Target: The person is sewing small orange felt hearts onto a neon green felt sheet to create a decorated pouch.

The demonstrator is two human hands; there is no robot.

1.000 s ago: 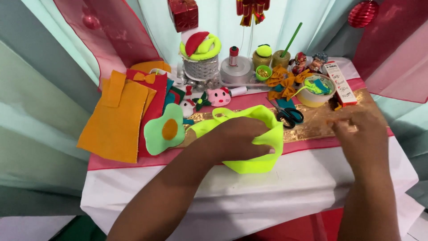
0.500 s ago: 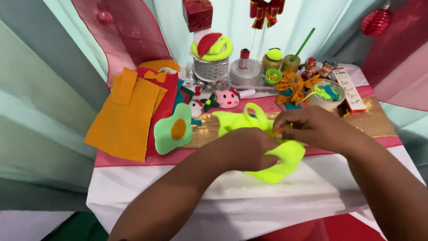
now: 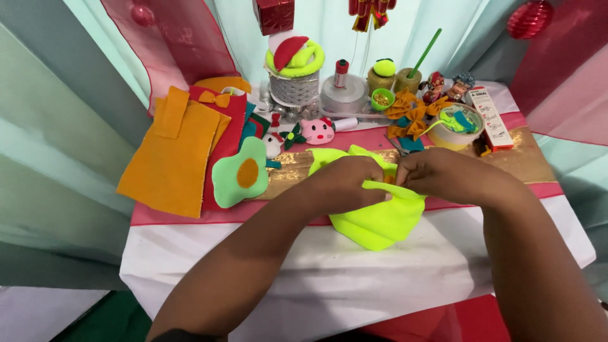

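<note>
Left hand (image 3: 345, 183) and right hand (image 3: 440, 175) side by side, knuckles up, fingers (image 3: 380, 180) pinched shut.

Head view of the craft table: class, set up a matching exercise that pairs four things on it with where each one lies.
Things:
1. neon yellow felt
2. orange felt sheet
3. egg-shaped felt piece
4. pink cat-face piece

Places:
A. far left of the table
B. behind the hands, near the thread spool
C. between both hands
D. just right of the red felt

Pairs: 1-C, 2-A, 3-D, 4-B
</note>
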